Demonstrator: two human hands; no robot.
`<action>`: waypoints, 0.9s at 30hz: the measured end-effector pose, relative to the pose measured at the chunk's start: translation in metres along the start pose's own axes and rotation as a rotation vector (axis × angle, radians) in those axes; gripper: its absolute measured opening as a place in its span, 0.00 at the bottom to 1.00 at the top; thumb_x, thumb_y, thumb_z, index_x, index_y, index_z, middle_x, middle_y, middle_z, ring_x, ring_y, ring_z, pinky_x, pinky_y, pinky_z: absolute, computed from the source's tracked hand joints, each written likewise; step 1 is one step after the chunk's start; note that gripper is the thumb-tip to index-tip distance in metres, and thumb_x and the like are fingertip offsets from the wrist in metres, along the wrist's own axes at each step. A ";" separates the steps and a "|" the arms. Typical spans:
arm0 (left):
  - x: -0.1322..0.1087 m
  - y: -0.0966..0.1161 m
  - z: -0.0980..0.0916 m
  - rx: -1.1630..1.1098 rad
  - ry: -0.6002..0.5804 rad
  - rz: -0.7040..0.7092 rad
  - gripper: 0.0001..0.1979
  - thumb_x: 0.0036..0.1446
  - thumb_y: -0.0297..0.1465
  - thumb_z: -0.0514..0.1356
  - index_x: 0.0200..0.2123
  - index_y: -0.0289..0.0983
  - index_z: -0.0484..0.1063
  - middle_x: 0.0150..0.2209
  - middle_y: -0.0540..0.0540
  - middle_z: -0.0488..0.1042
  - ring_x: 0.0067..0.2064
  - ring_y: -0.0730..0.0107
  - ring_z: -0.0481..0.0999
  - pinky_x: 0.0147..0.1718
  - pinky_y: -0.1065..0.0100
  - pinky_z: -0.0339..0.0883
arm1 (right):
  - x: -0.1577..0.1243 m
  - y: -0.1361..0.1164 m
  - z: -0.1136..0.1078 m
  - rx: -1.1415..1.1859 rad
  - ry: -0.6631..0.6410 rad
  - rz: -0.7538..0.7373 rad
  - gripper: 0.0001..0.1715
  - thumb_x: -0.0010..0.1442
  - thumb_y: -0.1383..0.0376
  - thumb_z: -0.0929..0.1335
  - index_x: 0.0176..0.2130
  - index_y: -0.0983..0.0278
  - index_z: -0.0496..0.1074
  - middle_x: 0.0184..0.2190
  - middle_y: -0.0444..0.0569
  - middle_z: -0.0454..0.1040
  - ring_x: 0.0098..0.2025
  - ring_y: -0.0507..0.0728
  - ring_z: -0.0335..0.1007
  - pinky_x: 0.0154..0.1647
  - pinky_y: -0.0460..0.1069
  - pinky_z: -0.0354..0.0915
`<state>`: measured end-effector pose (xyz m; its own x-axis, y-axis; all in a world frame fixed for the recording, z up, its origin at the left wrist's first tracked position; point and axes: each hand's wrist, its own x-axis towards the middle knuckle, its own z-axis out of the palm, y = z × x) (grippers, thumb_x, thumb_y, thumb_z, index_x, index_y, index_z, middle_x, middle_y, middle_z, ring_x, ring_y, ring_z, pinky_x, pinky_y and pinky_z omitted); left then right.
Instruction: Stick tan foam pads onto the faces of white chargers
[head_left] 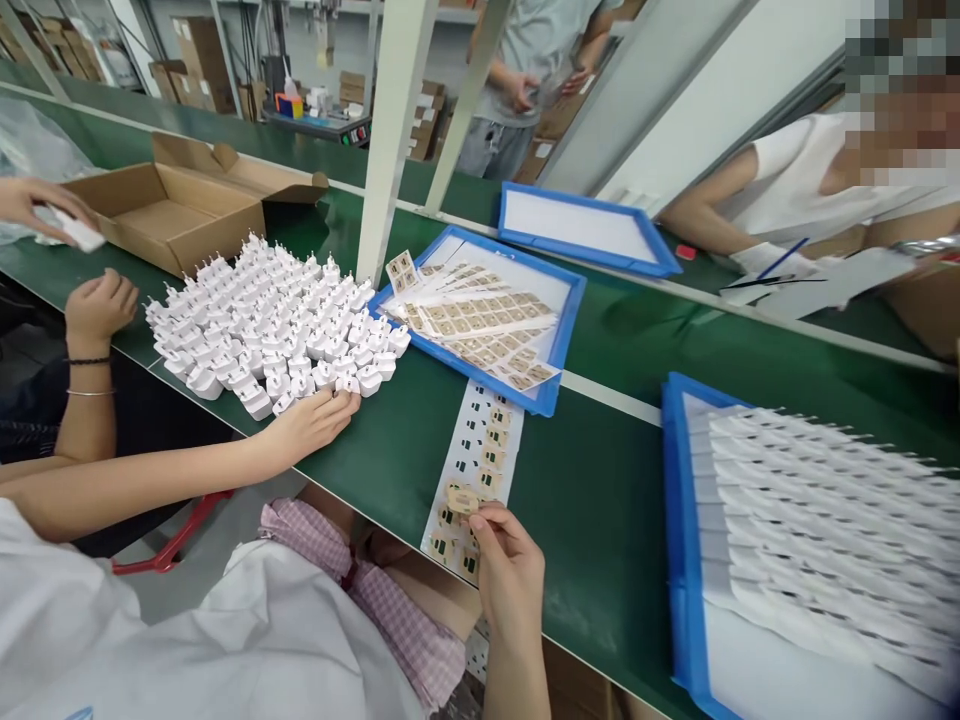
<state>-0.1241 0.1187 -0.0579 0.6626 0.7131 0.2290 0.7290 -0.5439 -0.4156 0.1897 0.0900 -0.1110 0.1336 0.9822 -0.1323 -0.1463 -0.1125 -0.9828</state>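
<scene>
Right grip [510, 570] closed in a tight finger pinch on a small tan label [463, 498], thin, light and probably flexible, best held by its edges. Just beside the grip, a white strip of matching labels [471, 450] lying flat on the green surface [600, 520]. Left of the grip, left grip [311, 425] open against massed white plug chargers [270, 330], seemingly light, hard-shelled and easily nudged. Farther out, a blue-rimmed tray [559, 320] of label sheets.
</scene>
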 end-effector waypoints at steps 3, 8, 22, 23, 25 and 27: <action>-0.005 -0.006 -0.001 -0.044 0.073 0.021 0.20 0.60 0.11 0.55 0.48 0.33 0.79 0.55 0.36 0.78 0.51 0.59 0.78 0.45 0.61 0.70 | 0.000 -0.001 0.001 -0.007 -0.003 -0.005 0.22 0.43 0.50 0.81 0.25 0.63 0.76 0.28 0.47 0.73 0.31 0.54 0.68 0.33 0.49 0.65; -0.007 -0.005 -0.020 -0.398 0.224 -0.090 0.10 0.66 0.21 0.58 0.47 0.36 0.74 0.46 0.39 0.80 0.49 0.59 0.78 0.47 0.61 0.71 | 0.003 -0.009 0.005 0.060 0.019 0.019 0.23 0.41 0.50 0.81 0.24 0.63 0.75 0.24 0.44 0.71 0.27 0.52 0.67 0.31 0.49 0.66; 0.035 0.105 -0.062 -1.698 0.707 -0.149 0.26 0.63 0.27 0.66 0.62 0.44 0.66 0.56 0.40 0.75 0.57 0.62 0.78 0.52 0.63 0.75 | -0.087 -0.088 0.073 0.357 -0.098 -0.194 0.17 0.61 0.58 0.73 0.25 0.61 0.68 0.20 0.39 0.60 0.22 0.49 0.56 0.24 0.45 0.59; 0.035 0.105 -0.062 -1.709 0.670 -0.145 0.26 0.63 0.26 0.66 0.62 0.44 0.65 0.56 0.40 0.75 0.57 0.63 0.78 0.50 0.65 0.75 | -0.089 -0.087 0.074 0.348 -0.075 -0.216 0.18 0.62 0.59 0.73 0.25 0.61 0.68 0.20 0.39 0.59 0.22 0.49 0.56 0.24 0.45 0.58; 0.033 0.107 -0.063 -1.731 0.568 -0.174 0.27 0.63 0.27 0.65 0.62 0.44 0.64 0.55 0.41 0.74 0.56 0.63 0.77 0.50 0.65 0.75 | -0.091 -0.085 0.075 0.319 -0.046 -0.254 0.18 0.62 0.59 0.72 0.25 0.61 0.67 0.20 0.39 0.58 0.22 0.49 0.55 0.24 0.45 0.57; 0.030 0.109 -0.062 -1.747 0.486 -0.196 0.27 0.64 0.30 0.64 0.63 0.44 0.62 0.54 0.41 0.73 0.54 0.62 0.76 0.51 0.63 0.74 | -0.092 -0.084 0.076 0.292 -0.042 -0.264 0.19 0.63 0.59 0.72 0.25 0.61 0.66 0.19 0.38 0.57 0.22 0.50 0.55 0.25 0.45 0.58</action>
<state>-0.0140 0.0533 -0.0415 0.3079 0.8124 0.4952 -0.0951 -0.4916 0.8656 0.1155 0.0207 -0.0064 0.1646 0.9776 0.1314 -0.3856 0.1863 -0.9037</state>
